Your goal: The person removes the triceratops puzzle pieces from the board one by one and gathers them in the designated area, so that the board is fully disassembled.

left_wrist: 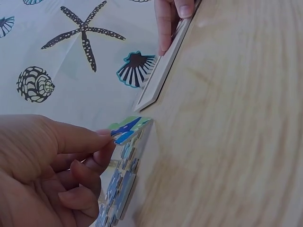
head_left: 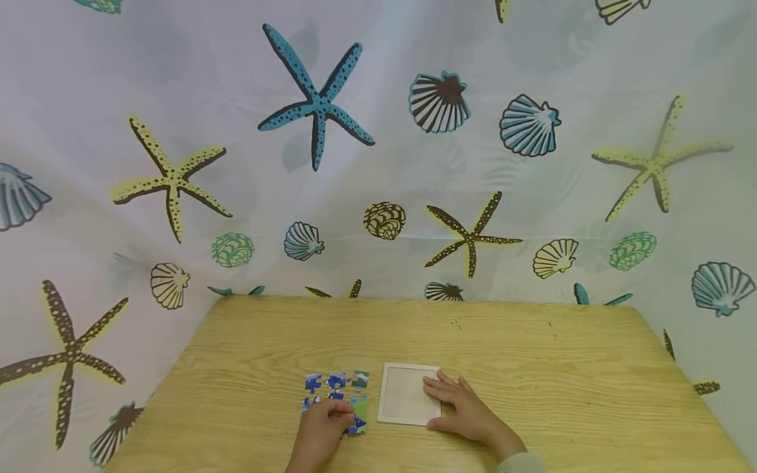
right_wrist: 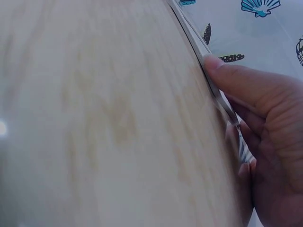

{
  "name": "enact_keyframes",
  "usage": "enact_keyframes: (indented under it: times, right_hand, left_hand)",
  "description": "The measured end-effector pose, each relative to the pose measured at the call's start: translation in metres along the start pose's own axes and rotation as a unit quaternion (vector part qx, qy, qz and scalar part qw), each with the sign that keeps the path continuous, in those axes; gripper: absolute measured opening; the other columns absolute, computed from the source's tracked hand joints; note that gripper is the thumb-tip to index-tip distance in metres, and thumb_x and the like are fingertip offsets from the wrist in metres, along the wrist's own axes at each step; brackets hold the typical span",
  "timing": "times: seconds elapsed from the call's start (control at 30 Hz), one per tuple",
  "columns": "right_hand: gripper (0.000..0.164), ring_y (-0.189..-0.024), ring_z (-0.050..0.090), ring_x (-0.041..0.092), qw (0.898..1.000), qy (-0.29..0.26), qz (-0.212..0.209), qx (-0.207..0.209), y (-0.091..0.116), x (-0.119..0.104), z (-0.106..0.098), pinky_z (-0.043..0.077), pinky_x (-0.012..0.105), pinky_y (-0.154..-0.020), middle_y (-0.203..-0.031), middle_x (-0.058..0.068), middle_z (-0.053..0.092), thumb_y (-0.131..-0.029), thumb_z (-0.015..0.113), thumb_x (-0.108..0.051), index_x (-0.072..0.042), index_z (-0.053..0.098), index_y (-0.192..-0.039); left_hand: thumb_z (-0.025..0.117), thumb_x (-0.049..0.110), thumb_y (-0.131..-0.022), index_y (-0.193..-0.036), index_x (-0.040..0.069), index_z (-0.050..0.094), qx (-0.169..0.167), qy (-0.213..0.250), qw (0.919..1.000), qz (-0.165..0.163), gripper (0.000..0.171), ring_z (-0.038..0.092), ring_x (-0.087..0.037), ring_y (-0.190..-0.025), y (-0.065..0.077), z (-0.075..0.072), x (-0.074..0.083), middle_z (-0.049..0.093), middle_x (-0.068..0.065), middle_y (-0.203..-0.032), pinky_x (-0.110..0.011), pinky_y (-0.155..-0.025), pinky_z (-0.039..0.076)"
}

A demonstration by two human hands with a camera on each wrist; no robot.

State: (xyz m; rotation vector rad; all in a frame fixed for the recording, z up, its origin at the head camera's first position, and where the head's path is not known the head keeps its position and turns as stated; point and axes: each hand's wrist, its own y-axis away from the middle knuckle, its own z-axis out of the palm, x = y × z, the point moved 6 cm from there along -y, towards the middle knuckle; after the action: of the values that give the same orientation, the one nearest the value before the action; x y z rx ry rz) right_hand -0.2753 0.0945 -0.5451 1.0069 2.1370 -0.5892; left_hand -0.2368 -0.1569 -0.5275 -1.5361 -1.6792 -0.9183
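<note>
My left hand (head_left: 319,430) pinches a jigsaw puzzle piece (left_wrist: 129,131) between thumb and index finger, its other fingers curled in. The piece is green and blue and is tilted over several loose blue puzzle pieces (head_left: 337,380) laid close together on the wooden table (head_left: 254,341). Just right of these lies a square white puzzle frame (head_left: 408,421) with a pale inside and no pieces in it. My right hand (head_left: 467,410) rests at the frame's right side, fingers extended over the rim and thumb by the near right corner. The left hand covers some of the loose pieces.
A white cloth (head_left: 355,177) printed with starfish and shells hangs behind the table and along both sides. The table's back edge (head_left: 426,301) meets this cloth.
</note>
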Motion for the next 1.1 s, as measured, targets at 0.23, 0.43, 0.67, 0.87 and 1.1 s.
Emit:
enact_keyframes:
  times: [0.23, 0.43, 0.67, 0.87, 1.1]
  right_hand:
    - [0.069, -0.140, 0.018, 0.037, 1.000, 0.004, 0.004, -0.002, -0.0005, 0.0025, 0.0012, -0.002, 0.062, -0.108, -0.146, 0.009, 0.040, -0.081, 0.071, -0.036, -0.001, 0.048, -0.135]
    - [0.068, -0.140, 0.019, 0.037, 1.000, 0.000, 0.002, 0.001, 0.0004, 0.0010, 0.0002, -0.002, 0.062, -0.108, -0.145, 0.010, 0.040, -0.081, 0.071, -0.035, 0.000, 0.048, -0.135]
    - [0.069, -0.139, 0.019, 0.039, 1.000, 0.003, -0.001, 0.002, 0.0008, -0.0004, -0.0001, -0.002, 0.063, -0.107, -0.145, 0.012, 0.040, -0.081, 0.071, -0.036, 0.001, 0.048, -0.134]
    - [0.068, -0.139, 0.019, 0.038, 1.000, 0.003, 0.001, 0.003, 0.0007, 0.0013, 0.0001, -0.002, 0.063, -0.107, -0.145, 0.011, 0.041, -0.081, 0.071, -0.036, 0.000, 0.049, -0.134]
    - [0.069, -0.140, 0.018, 0.038, 1.000, -0.004, 0.004, 0.001, 0.0009, 0.0018, 0.0012, -0.003, 0.062, -0.107, -0.145, 0.011, 0.040, -0.081, 0.071, -0.036, 0.001, 0.048, -0.134]
  left_hand:
    - [0.070, 0.008, -0.081, -0.080, 0.003, 0.068, 0.004, -0.063, 0.9972, 0.040, 0.005, 0.054, -0.010, -0.069, 0.0028, 0.0022, 0.0052, 0.063, 0.002, -0.075, -0.028, -0.062, 0.046]
    - [0.071, 0.005, -0.079, -0.077, 0.007, 0.067, 0.016, -0.092, 0.9933, 0.068, 0.004, 0.054, -0.009, -0.067, 0.0039, 0.0037, 0.0039, 0.062, 0.004, -0.072, -0.026, -0.060, 0.045]
    - [0.072, 0.003, -0.077, -0.076, 0.004, 0.068, 0.020, -0.095, 0.9912, 0.090, 0.005, 0.056, -0.010, -0.067, 0.0031, 0.0023, 0.0041, 0.064, 0.001, -0.073, -0.024, -0.060, 0.046]
    - [0.071, 0.002, -0.078, -0.076, 0.003, 0.068, 0.019, -0.096, 0.9919, 0.081, 0.004, 0.058, -0.012, -0.071, 0.0014, 0.0033, 0.0024, 0.064, 0.000, -0.076, -0.026, -0.063, 0.047]
    - [0.069, 0.004, -0.081, -0.080, 0.000, 0.068, 0.028, -0.095, 0.9935, 0.057, 0.004, 0.059, -0.015, -0.074, 0.0003, -0.0006, 0.0017, 0.063, -0.001, -0.078, -0.031, -0.065, 0.050]
